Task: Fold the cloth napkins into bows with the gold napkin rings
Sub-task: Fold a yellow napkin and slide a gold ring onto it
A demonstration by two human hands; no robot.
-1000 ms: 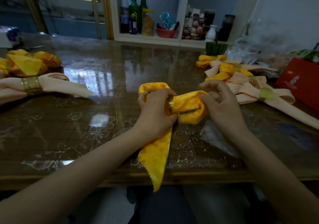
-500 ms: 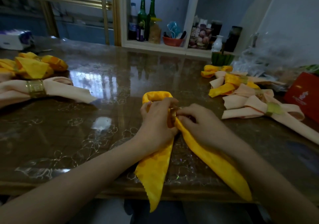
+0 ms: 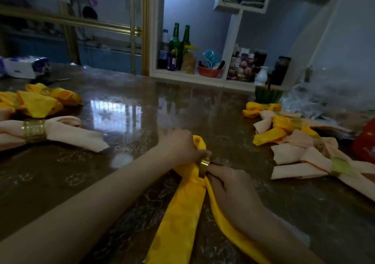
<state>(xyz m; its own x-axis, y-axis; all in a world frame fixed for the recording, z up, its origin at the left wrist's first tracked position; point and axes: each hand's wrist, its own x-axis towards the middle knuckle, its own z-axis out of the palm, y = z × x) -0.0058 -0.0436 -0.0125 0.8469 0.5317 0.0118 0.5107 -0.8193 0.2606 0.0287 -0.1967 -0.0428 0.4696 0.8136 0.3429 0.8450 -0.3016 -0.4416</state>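
Note:
A yellow cloth napkin (image 3: 178, 213) lies on the glossy table (image 3: 142, 109) in front of me, its two tails running toward the near edge. A gold napkin ring (image 3: 203, 167) sits round its gathered middle. My left hand (image 3: 178, 147) grips the napkin's loop just beyond the ring. My right hand (image 3: 231, 192) pinches the cloth at the ring's near side and lies over the right tail.
A peach napkin in a gold ring (image 3: 50, 133) and yellow bows (image 3: 38, 101) lie at the left. More peach and yellow bows (image 3: 300, 141) pile at the right beside a red box (image 3: 365, 143). A tissue pack (image 3: 22, 67) and bottle shelf (image 3: 178, 48) stand behind.
The right loop of the yellow napkin was pulled out into a long tail toward the near edge. My hands moved closer together at the ring, and my view rose.

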